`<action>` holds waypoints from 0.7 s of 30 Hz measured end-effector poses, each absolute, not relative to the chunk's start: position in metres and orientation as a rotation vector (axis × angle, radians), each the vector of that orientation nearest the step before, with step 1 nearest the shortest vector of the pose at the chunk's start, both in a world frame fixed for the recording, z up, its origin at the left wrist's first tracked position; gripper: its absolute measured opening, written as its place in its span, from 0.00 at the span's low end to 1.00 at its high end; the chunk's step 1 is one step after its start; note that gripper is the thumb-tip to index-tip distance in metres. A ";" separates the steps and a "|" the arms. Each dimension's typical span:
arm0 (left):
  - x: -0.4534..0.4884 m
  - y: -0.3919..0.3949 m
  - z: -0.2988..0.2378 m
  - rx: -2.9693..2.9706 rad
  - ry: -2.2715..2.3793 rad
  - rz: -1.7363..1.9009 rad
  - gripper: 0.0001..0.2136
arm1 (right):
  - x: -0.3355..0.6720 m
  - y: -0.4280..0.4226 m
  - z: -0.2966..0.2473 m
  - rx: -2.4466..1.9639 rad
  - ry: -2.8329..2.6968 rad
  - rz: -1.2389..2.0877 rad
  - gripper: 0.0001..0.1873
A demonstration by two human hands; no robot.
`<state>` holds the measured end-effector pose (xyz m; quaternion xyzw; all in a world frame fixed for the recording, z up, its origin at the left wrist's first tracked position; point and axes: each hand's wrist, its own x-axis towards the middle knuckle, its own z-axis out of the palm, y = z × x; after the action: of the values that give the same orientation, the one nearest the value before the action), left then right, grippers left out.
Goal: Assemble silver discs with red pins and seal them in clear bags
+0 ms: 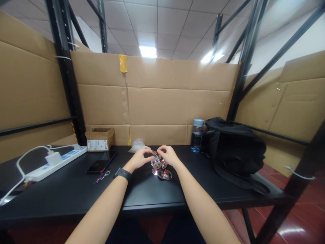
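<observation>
A small heap of shiny round metal discs [161, 170] with red parts at their centres sits on the black table [152, 195], right in front of me. My left hand [140, 158] reaches in from the left, thumb and fingers curved into a pinch at the top of the heap. From the other side, my right hand [168, 156] pinches at the same spot, fingertips close to the left ones. Between the fingertips a tilted metal disc shows partly; the fingers hide the rest of it. A dark watch is on my left wrist.
Behind my left hand lies a clear plastic bag [137, 145]. Leftward are a phone [101, 163], a lanyard [103, 175], an open cardboard box [100, 139] and a white power strip [57, 163]. A water bottle [196, 136] and black backpack [235, 149] stand right.
</observation>
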<state>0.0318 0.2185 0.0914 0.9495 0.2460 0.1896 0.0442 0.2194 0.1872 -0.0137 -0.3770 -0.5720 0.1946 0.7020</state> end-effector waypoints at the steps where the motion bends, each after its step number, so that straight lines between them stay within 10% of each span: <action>1: 0.032 0.218 0.091 2.894 0.765 0.615 0.11 | 0.219 0.188 -0.014 -0.837 -1.278 0.440 0.06; 13: 0.037 0.214 0.086 2.901 0.761 0.695 0.06 | 0.214 0.187 -0.015 -0.728 -1.348 0.533 0.07; 21: 0.036 0.216 0.088 2.918 0.762 0.731 0.04 | 0.211 0.177 -0.015 -0.476 -1.416 0.870 0.36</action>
<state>0.0363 0.2156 0.0880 0.9401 0.2456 0.2356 0.0194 0.2114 0.1768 -0.0147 -0.2095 -0.6229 0.3828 0.6493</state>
